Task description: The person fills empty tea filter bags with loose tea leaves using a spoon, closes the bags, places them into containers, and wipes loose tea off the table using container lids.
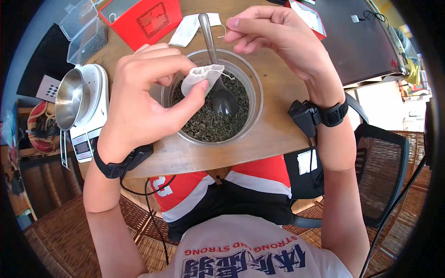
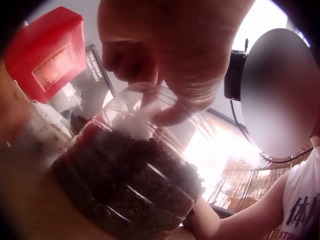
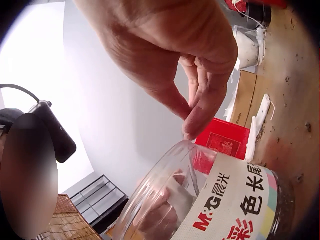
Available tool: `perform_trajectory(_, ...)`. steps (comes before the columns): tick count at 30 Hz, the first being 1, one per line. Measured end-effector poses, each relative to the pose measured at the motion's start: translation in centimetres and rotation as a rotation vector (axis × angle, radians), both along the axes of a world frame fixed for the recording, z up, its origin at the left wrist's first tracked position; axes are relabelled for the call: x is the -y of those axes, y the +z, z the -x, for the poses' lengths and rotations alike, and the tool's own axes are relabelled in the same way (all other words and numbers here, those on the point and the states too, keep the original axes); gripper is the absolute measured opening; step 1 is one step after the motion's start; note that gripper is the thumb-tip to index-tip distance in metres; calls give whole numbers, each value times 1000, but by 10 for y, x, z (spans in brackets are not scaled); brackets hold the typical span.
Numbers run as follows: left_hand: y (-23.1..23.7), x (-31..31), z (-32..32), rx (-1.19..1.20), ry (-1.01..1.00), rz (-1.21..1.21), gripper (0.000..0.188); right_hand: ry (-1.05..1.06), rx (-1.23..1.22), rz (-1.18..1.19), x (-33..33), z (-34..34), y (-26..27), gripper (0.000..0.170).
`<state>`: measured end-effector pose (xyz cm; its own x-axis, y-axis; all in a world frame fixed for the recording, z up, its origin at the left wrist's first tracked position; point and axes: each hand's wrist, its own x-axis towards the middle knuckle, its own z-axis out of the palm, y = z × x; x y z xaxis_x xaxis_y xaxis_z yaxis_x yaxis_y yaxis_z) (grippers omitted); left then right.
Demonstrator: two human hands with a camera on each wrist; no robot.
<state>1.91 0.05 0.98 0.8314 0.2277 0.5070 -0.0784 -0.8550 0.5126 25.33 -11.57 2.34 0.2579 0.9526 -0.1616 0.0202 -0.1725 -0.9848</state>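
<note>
A small white drawstring tea bag (image 1: 202, 79) is pinched between the thumb and fingers of my left hand (image 1: 148, 85), held over a clear plastic tub (image 1: 256, 109). Dark dried tea leaves (image 1: 208, 125) lie inside the tub. A metal spoon (image 1: 224, 99) rests bowl-down on the leaves, its handle leaning on the far rim. Beyond the rim, my right hand (image 1: 273, 37) is raised with thumb and forefinger tips together in the right wrist view, a thin white string (image 1: 222, 33) at them. The bag's cord trails from its gathered mouth.
On the left stand a white scale (image 1: 95, 92) with a steel pan (image 1: 72, 99) and a clear lidded box (image 1: 88, 41). A red box (image 1: 141, 21) and white bags (image 1: 190, 28) lie behind the tub. Another red-edged box (image 1: 308, 18) sits at the back right.
</note>
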Motion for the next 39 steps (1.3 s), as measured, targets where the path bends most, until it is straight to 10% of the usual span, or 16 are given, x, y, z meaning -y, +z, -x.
perform_trajectory(39, -1, 6, 2, 65, 17, -72, 7, -95, -271, -362, -29, -10, -64, 38)
